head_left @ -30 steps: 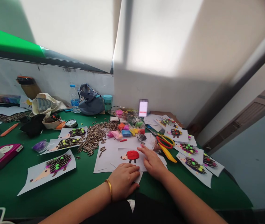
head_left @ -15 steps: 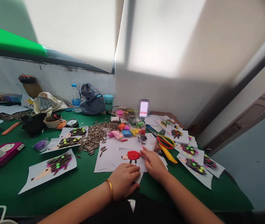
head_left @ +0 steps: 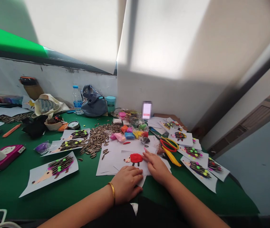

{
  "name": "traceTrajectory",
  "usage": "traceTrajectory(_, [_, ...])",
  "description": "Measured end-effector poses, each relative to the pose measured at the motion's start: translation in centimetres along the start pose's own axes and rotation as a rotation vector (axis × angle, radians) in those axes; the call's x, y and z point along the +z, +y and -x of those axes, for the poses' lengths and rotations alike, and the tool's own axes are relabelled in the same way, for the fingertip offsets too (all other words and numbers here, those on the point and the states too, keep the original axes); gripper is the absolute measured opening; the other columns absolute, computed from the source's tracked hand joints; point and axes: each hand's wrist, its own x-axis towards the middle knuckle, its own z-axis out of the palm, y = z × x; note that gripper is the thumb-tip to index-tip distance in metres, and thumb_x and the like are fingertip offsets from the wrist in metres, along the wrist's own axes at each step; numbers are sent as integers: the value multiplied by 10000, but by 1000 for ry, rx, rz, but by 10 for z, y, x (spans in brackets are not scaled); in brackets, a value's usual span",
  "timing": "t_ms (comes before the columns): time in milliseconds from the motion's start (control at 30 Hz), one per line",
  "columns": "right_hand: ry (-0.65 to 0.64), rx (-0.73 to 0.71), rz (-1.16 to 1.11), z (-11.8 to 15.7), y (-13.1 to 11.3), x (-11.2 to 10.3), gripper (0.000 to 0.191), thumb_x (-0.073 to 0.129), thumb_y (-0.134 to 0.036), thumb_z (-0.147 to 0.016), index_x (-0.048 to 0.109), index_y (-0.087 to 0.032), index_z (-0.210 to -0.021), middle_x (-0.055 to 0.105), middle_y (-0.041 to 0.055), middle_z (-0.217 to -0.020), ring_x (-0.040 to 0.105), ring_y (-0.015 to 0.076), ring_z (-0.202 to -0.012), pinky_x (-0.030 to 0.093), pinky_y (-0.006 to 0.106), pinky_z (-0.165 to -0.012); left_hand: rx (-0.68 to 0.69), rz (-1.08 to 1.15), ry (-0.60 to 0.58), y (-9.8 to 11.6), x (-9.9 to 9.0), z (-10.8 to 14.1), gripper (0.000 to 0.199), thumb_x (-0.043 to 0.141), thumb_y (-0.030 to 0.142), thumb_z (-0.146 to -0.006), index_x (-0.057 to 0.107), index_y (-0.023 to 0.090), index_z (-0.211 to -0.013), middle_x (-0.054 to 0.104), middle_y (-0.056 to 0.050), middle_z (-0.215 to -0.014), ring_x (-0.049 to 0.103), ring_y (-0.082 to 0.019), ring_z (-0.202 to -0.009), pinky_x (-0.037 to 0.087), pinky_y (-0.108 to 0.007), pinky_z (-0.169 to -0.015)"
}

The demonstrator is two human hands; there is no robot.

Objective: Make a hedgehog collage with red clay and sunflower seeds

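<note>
right hand [head_left: 157, 167] stays flat, open beside the red clay [head_left: 136, 157] — left hand [head_left: 126, 182] unmoved, loosely curled.

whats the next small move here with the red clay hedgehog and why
Probably the right hand reaches to the sunflower seeds for one. The red clay body is still bare, while a finished hedgehog card carries rows of seeds. The left hand already rests on the sheet.

Sunflower seeds [head_left: 99, 137] heaped mid-table — scissors [head_left: 169, 147], water bottle [head_left: 77, 100], grey bag [head_left: 93, 101] around.
</note>
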Motion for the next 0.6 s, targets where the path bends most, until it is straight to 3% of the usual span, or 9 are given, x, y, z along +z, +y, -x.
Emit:
traceTrajectory(267, [-71,-19,65,-9,1,0,599,413,-90,-782,486,-144,-1375,477,109,-1432,369,239,-1372,295,479,-1132,-4,4,5,0,1,0,315,632,357,-808,607,230,-1095,629,-59,-1249,557,-270,-1121,423,-438,-977])
traceTrajectory(600, [-100,-130,111,-36,-8,-7,578,413,-62,-777,513,-153,-1339,639,89,-1255,450,203,-1314,244,470,-1148,-7,23,5,0,-1,0,320,644,346,-792,614,228,-1088,644,-60,-1224,566,-269,-1121,430,-438,-970])
